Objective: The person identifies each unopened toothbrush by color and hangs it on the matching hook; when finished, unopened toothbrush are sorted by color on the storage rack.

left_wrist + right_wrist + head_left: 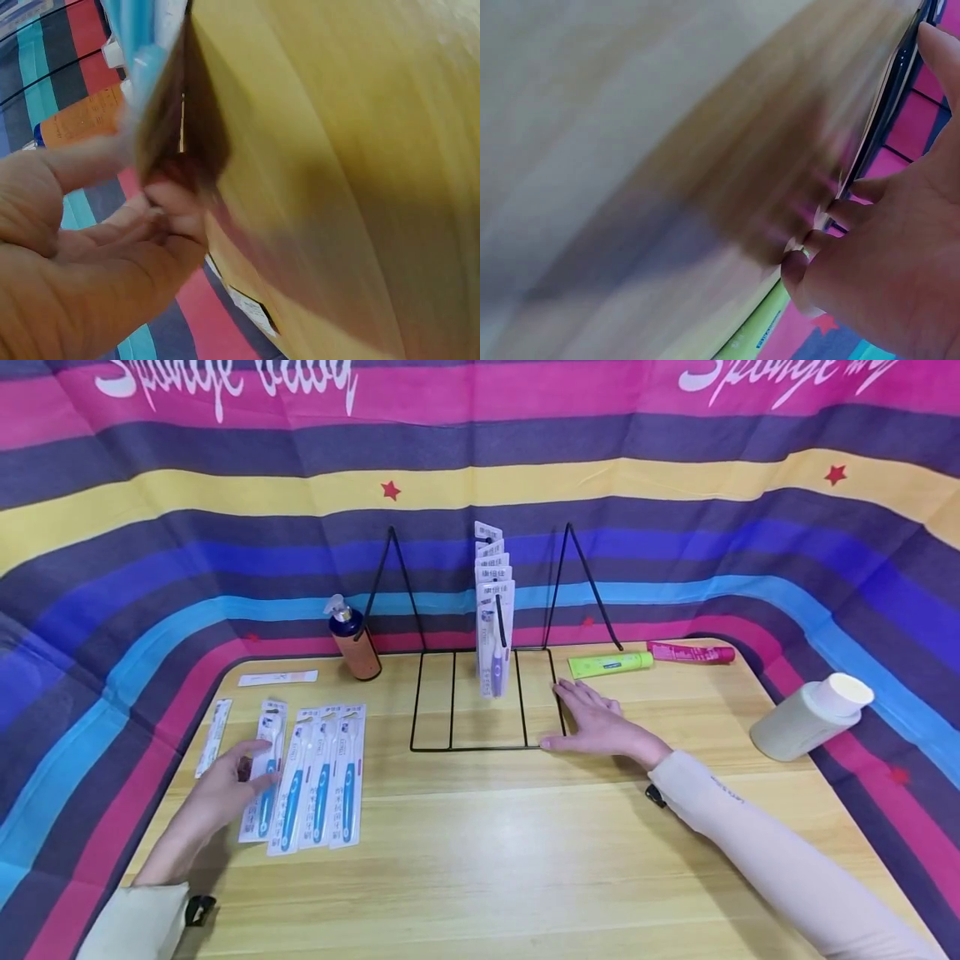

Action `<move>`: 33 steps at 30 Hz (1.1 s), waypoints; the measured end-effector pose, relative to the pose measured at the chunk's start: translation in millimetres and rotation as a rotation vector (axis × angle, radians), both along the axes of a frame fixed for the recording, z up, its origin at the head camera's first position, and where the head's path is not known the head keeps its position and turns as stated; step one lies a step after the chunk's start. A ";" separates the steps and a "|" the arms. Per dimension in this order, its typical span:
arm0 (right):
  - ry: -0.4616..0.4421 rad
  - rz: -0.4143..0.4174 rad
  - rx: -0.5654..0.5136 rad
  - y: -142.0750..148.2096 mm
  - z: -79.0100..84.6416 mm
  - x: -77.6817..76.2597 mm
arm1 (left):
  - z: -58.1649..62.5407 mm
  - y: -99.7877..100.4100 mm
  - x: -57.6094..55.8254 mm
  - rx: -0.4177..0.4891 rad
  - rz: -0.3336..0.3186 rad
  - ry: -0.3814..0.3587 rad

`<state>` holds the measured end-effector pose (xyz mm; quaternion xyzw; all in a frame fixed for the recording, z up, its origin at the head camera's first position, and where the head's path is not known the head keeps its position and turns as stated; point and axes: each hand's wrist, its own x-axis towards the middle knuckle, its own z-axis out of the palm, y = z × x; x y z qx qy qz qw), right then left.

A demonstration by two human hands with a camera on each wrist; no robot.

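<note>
In the head view my left hand point(221, 789) is at the leftmost blue packaged toothbrush point(264, 810), thumb and fingers about its left edge. The left wrist view shows the thumb and curled fingers pinching that edge, partly blurred. Several more blue packaged toothbrushes point(321, 785) lie side by side to its right, slightly overlapping. My right hand point(600, 722) rests with fairly straight fingers at the right side of a black wire rack point(468, 748). On the rack hangs a row of packaged toothbrushes point(495, 635), the front one purple.
A pump bottle point(356, 647) stands left of the rack. Two slim white packs point(277, 678) lie at the left. Green point(611, 665) and pink tubes point(690, 652) lie at the back right, near a pale bottle point(806, 718). Striped cloth point(675, 543) surrounds the wooden table point(487, 868).
</note>
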<state>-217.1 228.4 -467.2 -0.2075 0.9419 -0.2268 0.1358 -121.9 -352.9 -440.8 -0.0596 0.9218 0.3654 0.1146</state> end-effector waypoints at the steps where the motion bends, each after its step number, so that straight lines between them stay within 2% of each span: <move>1: 0.001 0.000 0.003 0.0 -0.4 0.1 | -0.3 0.5 0.4 -0.015 0.006 0.033; 5: 0.000 -0.001 0.008 0.6 -1.3 0.2 | 3.3 3.1 2.4 -0.057 0.045 0.180; 11: -0.003 -0.006 0.010 0.8 -2.9 -0.3 | 21.3 14.5 0.7 -0.080 0.117 0.386; 13: -0.002 -0.007 0.010 1.0 -2.9 -0.1 | 27.1 20.9 -0.5 -0.034 0.126 0.435; 16: -0.002 -0.006 0.007 0.8 -2.5 0.1 | 35.0 33.5 -1.5 0.084 0.120 0.515; 20: -0.004 -0.004 0.006 0.7 -1.7 0.5 | 44.6 57.2 0.1 0.251 0.079 0.623; 23: -0.004 -0.006 0.009 0.7 -1.8 0.3 | 51.1 75.0 3.4 0.376 0.039 0.666; 28: 0.000 -0.007 0.010 0.3 -2.5 -0.8 | 58.1 98.8 10.5 0.622 -0.088 0.746; 33: -0.008 -0.009 0.011 1.2 -4.2 -2.2 | 56.7 115.9 17.4 0.707 -0.216 0.847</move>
